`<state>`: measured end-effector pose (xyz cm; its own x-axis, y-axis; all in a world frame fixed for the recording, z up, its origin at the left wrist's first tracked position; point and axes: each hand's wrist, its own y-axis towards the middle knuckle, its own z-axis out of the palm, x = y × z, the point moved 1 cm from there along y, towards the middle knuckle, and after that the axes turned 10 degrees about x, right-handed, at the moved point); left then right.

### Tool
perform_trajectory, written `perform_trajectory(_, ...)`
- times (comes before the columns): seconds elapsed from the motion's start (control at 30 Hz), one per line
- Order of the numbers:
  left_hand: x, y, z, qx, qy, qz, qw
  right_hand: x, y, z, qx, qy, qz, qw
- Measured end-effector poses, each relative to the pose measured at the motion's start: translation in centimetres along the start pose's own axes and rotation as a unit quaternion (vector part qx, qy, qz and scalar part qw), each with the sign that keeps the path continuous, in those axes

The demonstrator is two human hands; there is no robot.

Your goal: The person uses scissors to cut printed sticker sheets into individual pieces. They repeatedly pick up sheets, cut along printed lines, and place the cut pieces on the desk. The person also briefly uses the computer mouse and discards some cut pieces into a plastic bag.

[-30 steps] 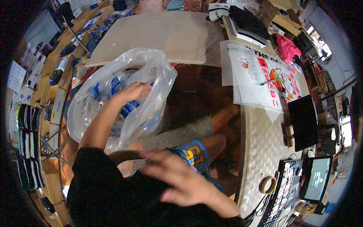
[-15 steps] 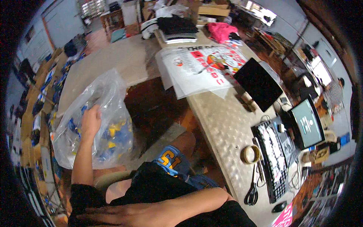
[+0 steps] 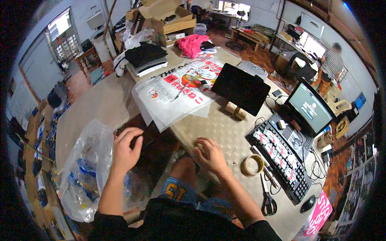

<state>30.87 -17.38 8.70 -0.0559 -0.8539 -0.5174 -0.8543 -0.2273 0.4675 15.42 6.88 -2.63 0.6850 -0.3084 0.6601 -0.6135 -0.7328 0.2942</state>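
My left hand (image 3: 128,148) is raised beside a clear plastic bag (image 3: 105,140), its thumb and curved fingers apart and holding nothing. The bag stands at the left, with blue and yellow pieces (image 3: 86,168) showing through it; their kind cannot be made out. My right hand (image 3: 211,156) is over the near edge of the table (image 3: 217,132), fingers loosely bent and nothing in them. Right of that hand lies a roll of tape (image 3: 253,164). Beyond both hands, printed translucent sheets (image 3: 167,96) spread across the table, a thin pen-like tool (image 3: 183,89) on top.
A black tablet (image 3: 241,88) leans on a wooden stand. Farther right are a keyboard (image 3: 281,154), a laptop (image 3: 309,106), scissors (image 3: 268,201) and a mouse (image 3: 308,204). Folded black cloth (image 3: 144,56), pink cloth (image 3: 193,45) and cardboard boxes (image 3: 177,26) stand behind. Another person (image 3: 331,64) is far right.
My left hand has come out of the plastic bag and moved right. My right hand has swung up from across my body to the table edge. The view has turned right.
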Motion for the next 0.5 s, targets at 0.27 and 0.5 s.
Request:
perform_trajectory(0.27,8.2,19.6,15.3,0.112,-0.052,-0.038,0.992,-3.7,0.7,0.3,-0.012,0.033,0.068,0.997)
perform_trajectory(0.5,13.4,23.8,25.5,0.157,0.152,-0.13,0.967,-4.0,0.7,-0.9,-0.033,0.108,0.122,0.986)
